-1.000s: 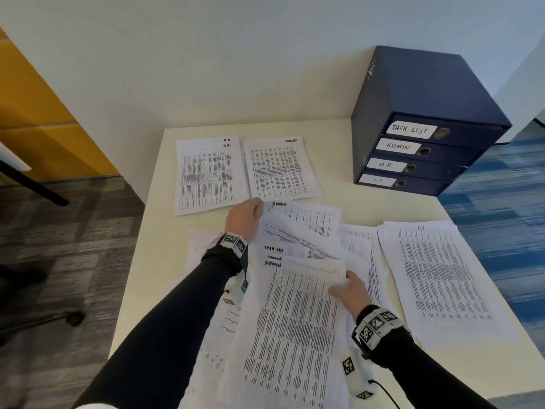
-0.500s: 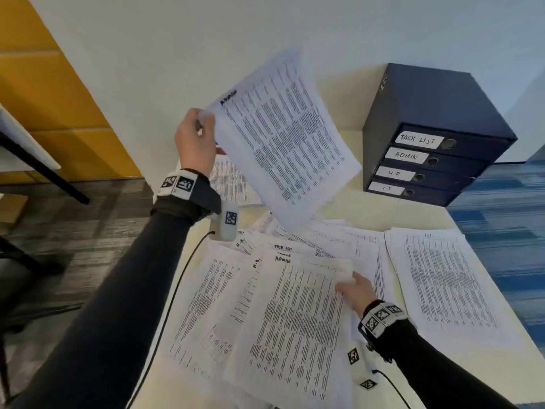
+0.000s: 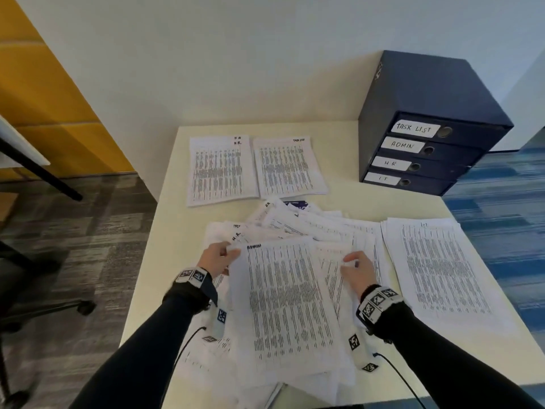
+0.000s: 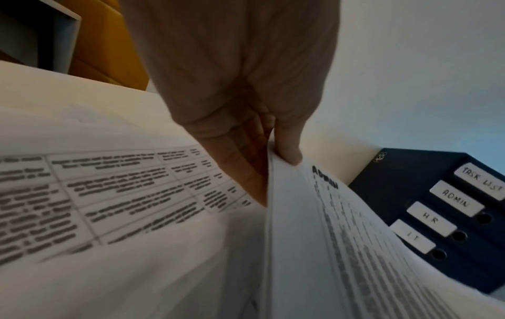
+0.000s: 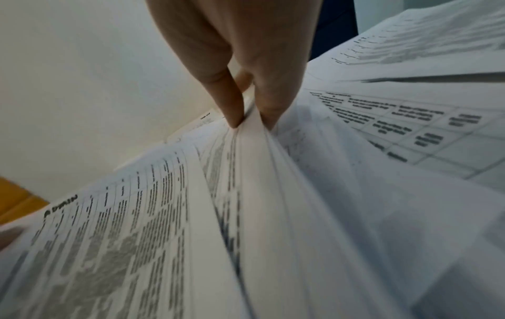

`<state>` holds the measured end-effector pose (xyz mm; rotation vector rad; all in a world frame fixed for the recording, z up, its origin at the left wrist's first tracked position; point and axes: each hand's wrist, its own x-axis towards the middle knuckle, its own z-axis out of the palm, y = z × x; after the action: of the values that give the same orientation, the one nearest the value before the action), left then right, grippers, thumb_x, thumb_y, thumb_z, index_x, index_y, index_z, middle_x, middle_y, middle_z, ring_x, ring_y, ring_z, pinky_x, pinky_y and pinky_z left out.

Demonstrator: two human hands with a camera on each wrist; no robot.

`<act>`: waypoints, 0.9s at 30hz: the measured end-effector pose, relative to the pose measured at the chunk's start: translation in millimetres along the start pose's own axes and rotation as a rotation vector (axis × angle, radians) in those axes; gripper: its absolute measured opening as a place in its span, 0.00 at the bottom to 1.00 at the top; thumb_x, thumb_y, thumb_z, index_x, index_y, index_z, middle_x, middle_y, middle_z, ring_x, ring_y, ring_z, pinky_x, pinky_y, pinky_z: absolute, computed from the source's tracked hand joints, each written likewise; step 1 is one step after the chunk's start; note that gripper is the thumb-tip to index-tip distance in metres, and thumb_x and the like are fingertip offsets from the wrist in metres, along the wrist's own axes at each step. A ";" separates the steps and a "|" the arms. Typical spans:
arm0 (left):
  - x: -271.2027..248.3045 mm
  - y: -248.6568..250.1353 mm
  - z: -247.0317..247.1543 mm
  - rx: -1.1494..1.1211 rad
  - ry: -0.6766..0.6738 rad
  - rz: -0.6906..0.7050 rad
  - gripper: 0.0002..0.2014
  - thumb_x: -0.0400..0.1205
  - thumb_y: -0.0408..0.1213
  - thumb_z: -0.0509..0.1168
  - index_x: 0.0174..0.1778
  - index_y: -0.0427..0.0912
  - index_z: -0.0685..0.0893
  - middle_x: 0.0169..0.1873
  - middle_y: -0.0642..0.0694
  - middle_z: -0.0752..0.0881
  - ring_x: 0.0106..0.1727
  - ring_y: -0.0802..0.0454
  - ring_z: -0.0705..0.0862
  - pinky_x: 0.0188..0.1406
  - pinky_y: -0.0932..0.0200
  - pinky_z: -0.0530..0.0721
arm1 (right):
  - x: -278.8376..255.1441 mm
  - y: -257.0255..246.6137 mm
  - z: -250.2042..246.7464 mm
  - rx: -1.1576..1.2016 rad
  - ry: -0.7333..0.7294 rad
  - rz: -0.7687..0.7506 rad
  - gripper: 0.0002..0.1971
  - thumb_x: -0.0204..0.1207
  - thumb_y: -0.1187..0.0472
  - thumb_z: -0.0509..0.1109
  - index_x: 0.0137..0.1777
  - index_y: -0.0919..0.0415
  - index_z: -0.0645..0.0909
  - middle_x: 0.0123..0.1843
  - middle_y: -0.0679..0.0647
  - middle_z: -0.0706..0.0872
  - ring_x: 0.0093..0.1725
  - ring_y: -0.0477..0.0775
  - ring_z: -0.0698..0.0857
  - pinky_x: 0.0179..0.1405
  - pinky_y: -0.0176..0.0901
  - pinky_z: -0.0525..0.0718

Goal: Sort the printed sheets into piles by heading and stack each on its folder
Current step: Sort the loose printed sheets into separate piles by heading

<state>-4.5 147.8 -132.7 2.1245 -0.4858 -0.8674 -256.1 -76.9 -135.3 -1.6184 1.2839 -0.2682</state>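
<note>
Head view, both hands — left hand [image 3: 218, 258], right hand [image 3: 358, 270] — pinching ADMIN sheets [image 3: 289, 305] (stacked)

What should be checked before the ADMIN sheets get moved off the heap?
1. Heading reads ADMIN on the ADMIN sheets: ok.
2. Left hand pinches their top left corner: ok.
3. Right hand pinches the sheets' edge: ok.
4. Only ADMIN sheets in the pinch: cannot tell.
5. ADMIN pile already laid out beside the HR pile and TASK LIST pile: not ok, none visible.
6. ADMIN folder out of the stack: not ok.

Soft even daylight; wrist views blurred (edges warped)
</note>
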 end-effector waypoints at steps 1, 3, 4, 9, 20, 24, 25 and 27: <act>-0.8 -0.4 0.5 0.012 -0.007 -0.002 0.29 0.82 0.41 0.66 0.75 0.30 0.69 0.54 0.38 0.80 0.51 0.42 0.83 0.40 0.53 0.86 | 0.9 1.4 0.8 -0.028 -0.031 -0.007 0.09 0.75 0.69 0.66 0.53 0.58 0.76 0.50 0.56 0.77 0.37 0.51 0.78 0.38 0.42 0.76; -1.0 -1.6 2.1 0.043 -0.034 0.010 0.28 0.81 0.44 0.68 0.71 0.28 0.73 0.50 0.38 0.83 0.48 0.43 0.86 0.40 0.51 0.89 | 0.3 1.8 4.4 -0.070 -0.119 0.001 0.11 0.77 0.58 0.69 0.58 0.57 0.78 0.57 0.53 0.78 0.53 0.53 0.79 0.56 0.46 0.77; 0.2 -2.1 3.5 0.049 -0.037 0.020 0.28 0.80 0.45 0.68 0.70 0.28 0.75 0.50 0.38 0.83 0.47 0.43 0.86 0.38 0.52 0.89 | -1.1 0.8 6.6 -0.094 -0.156 0.014 0.15 0.77 0.53 0.70 0.60 0.57 0.78 0.58 0.51 0.77 0.58 0.52 0.77 0.62 0.47 0.75; 0.7 -0.8 14.6 0.030 -0.003 0.039 0.36 0.70 0.59 0.71 0.64 0.32 0.80 0.54 0.35 0.86 0.50 0.40 0.87 0.37 0.52 0.87 | -5.4 -5.2 15.5 -0.130 -0.170 0.043 0.18 0.73 0.50 0.74 0.56 0.61 0.80 0.55 0.53 0.81 0.55 0.52 0.78 0.60 0.45 0.74; -4.2 2.8 25.2 -0.011 0.116 0.092 0.21 0.72 0.56 0.69 0.29 0.43 0.72 0.27 0.46 0.76 0.34 0.47 0.78 0.38 0.51 0.80 | -13.7 -7.4 16.6 -0.214 -0.088 -0.014 0.11 0.76 0.55 0.72 0.47 0.63 0.79 0.46 0.54 0.82 0.49 0.55 0.80 0.51 0.38 0.72; -3.9 4.1 22.3 0.019 0.133 0.078 0.19 0.82 0.46 0.64 0.32 0.35 0.77 0.28 0.40 0.77 0.34 0.45 0.81 0.39 0.44 0.88 | -12.1 -1.1 5.4 -0.312 -0.150 -0.126 0.09 0.77 0.56 0.70 0.39 0.59 0.76 0.46 0.56 0.81 0.46 0.54 0.79 0.48 0.38 0.72; -4.3 5.0 21.9 0.041 0.146 0.083 0.17 0.84 0.43 0.62 0.33 0.36 0.77 0.27 0.41 0.77 0.34 0.45 0.80 0.39 0.45 0.87 | -12.2 0.7 2.7 -0.323 -0.158 -0.146 0.10 0.77 0.57 0.70 0.37 0.57 0.75 0.44 0.56 0.80 0.45 0.54 0.78 0.46 0.39 0.71; -5.0 8.1 22.2 0.068 0.170 0.094 0.10 0.85 0.39 0.60 0.42 0.39 0.81 0.30 0.43 0.77 0.33 0.45 0.77 0.37 0.50 0.80 | -13.6 3.0 -3.2 -0.340 -0.171 -0.171 0.09 0.78 0.59 0.69 0.38 0.59 0.75 0.44 0.55 0.78 0.45 0.54 0.78 0.45 0.39 0.71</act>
<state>-24.3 134.2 -134.6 2.1956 -0.5281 -0.6193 -265.7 -67.2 -130.9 -1.9986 1.1032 -0.0124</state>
